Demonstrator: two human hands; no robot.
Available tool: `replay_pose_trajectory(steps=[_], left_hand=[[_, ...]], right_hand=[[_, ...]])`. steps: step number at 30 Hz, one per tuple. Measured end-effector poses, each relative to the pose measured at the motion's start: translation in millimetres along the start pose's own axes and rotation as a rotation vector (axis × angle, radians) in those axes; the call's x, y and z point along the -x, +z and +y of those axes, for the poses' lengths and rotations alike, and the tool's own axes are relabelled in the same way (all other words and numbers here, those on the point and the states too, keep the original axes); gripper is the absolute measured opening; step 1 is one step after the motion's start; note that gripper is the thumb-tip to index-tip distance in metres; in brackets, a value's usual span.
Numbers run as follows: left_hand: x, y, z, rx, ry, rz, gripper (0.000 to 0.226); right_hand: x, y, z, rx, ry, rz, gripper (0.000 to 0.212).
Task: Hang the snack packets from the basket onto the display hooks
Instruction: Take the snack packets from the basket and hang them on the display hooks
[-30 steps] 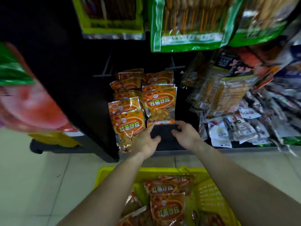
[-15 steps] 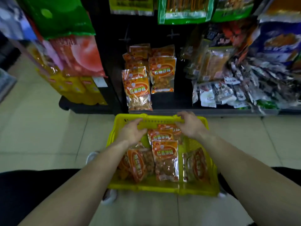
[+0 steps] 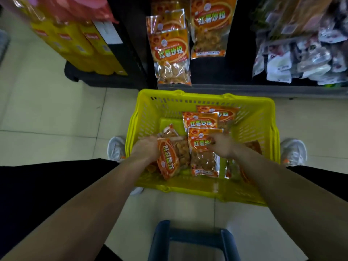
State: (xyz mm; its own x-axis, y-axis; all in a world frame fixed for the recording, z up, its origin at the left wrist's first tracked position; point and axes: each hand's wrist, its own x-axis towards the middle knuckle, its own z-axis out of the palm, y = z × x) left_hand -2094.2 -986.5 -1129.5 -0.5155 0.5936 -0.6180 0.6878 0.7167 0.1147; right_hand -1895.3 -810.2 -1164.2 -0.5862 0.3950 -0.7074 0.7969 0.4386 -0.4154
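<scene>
Both hands in yellow basket [image 3: 263, 117] on floor [image 3: 56, 119]. Left hand [image 3: 146, 149] curls round tilted packet [image 3: 167, 161]; right hand [image 3: 223, 146], fingers bent, on flat packet [image 3: 203, 159], grip unclear. Best: lift one by top edge, hole leading toward hung packets [image 3: 169, 51].

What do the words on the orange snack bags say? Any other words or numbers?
"红薯沙拉": front hanging packet, hanging packet beside it, middle packet in the basket.
"红薯": packet under the right hand; the rest is covered.
Sideways packet at the left hand: letters too blurred.
Packets' small print, yellow boxes' red labels, white packets: too blurred to read.
</scene>
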Motion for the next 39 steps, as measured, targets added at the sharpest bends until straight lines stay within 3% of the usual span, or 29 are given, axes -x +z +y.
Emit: replay_pose_trajectory(steps=[9,13,16,19,22,25,30,39], left_hand=[[-2.3,-18.3,9.7,0.290,0.191,0.038,0.018],[-4.7,-27.9,5.3,0.477,0.198,0.057,0.014],[-13.5,-34.5,-8.2,0.602,0.115,0.192,0.009],[-14.7,-39.1,-17.9,0.406,0.029,0.211,0.019],[-12.5,-32.9,-11.9,0.181,0.026,0.120,0.036],[-9.1,-14.8,-4.0,0.156,0.001,-0.005,0.043],[-3.0,0.9,1.2,0.050,0.033,0.048,0.047],[-34.5,-10.2,26.4,0.088,0.076,0.019,0.046]], right_hand=[[-30.6,21.4,-63.4,0.054,-0.277,-0.013,0.076],[-38.4,21.1,-66.1,0.009,-0.305,0.090,0.041],[-37.1,11.1,-55.1,-0.154,-0.251,0.130,0.025],[-33.4,-10.0,-37.2,-0.316,-0.168,0.254,0.024],[-27.8,-26.5,-13.4,-0.384,-0.078,0.332,0.024],[-22.2,-30.2,7.1,-0.370,-0.037,0.348,0.029],[-16.3,-20.4,18.3,-0.392,-0.011,0.366,0.026],[-14.2,-22.7,21.3,-0.384,0.010,0.352,0.026]])
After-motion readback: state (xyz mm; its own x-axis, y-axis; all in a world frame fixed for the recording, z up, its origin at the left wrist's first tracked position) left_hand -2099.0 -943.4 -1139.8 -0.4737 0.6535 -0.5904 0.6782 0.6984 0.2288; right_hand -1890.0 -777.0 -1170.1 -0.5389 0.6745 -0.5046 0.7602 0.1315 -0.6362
